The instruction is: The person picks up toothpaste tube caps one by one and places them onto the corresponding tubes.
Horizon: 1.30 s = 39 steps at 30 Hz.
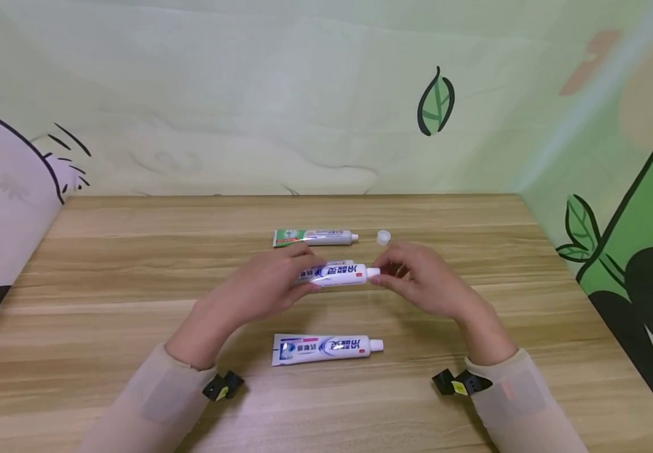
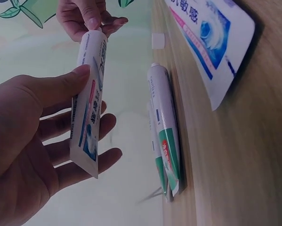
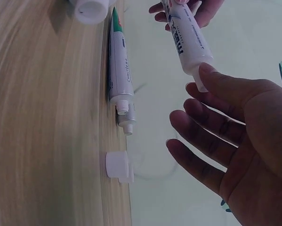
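Note:
A white and blue toothpaste tube point(image 1: 340, 275) is raised above the table with its capped end to the right. My left hand point(image 1: 270, 281) holds its body, thumb on one side and fingers on the other, as the left wrist view also shows. At the other end my right hand point(image 1: 425, 280) pinches the white cap point(image 3: 200, 82) between thumb and index finger; its other fingers are spread. A similar capped toothpaste tube point(image 1: 323, 349) lies nearer to me.
Behind the hands lies an uncapped green and white toothpaste tube point(image 1: 321, 237); a second uncapped one point(image 3: 126, 123) is mostly hidden. Loose white caps point(image 3: 117, 165) stand near their open ends. The wooden table point(image 1: 134, 251) meets a printed backdrop point(image 1: 247, 113).

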Each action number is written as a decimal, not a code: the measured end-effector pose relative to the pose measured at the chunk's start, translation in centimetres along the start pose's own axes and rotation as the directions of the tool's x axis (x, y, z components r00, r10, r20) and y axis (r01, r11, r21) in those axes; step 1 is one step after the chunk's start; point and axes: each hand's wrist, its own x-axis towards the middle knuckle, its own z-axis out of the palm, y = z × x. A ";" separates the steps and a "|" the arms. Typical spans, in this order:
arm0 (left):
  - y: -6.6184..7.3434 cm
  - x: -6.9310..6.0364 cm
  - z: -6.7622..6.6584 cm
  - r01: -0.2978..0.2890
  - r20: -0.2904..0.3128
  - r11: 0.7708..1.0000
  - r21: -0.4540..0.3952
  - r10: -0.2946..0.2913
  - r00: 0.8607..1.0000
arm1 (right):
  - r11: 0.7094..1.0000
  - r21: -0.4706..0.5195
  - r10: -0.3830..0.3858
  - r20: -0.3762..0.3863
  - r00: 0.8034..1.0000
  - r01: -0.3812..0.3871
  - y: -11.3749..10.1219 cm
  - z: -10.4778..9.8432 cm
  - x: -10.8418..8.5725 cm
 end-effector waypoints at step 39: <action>-0.1 0.4 2.3 0.075 0.260 0.997 0.021 -0.078 0.962 | 0.990 -0.110 0.106 0.223 0.969 -0.083 0.9 1.7 0.1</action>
